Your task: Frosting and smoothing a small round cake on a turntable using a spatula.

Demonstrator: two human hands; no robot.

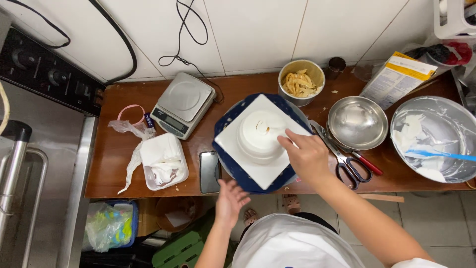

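At far left, a steel appliance (29,164) with black control knobs sits off the worktop, out of reach. On the wooden counter (119,168), going rightward: a pink ring (130,110), a crumpled clear bag (130,133), and a white tub (164,161) holding what look like used wipes, probably parked there so mess stays away from the food. Digital scale (183,104) is pushed back against the tile wall, cord trailing up. Dark phone (209,171) lies flat at the counter edge.

Centre: a small round white cake (258,135) sits on a white square board (233,146), which rests on a blue turntable (229,119). My read is that this stack puts the cake at working height and lets it spin.

Left hand (230,199) is open, fingers spread, palm up, just below the turntable's near edge. It grips nothing; whether it touches the rim I cannot tell. Right hand (306,158) reaches in from the right, fingers loosely curled, index tip at the cake's right side. I see no tool in it.

Behind the cake, 1 metal tin (301,82) of pale yellow scraps. Right of the hand: red-handled scissors (347,161), an empty steel bowl (358,122), a printed carton (396,79), then a big bowl (436,136) smeared with white cream, blue spatula (439,155) left inside, within arm's reach.
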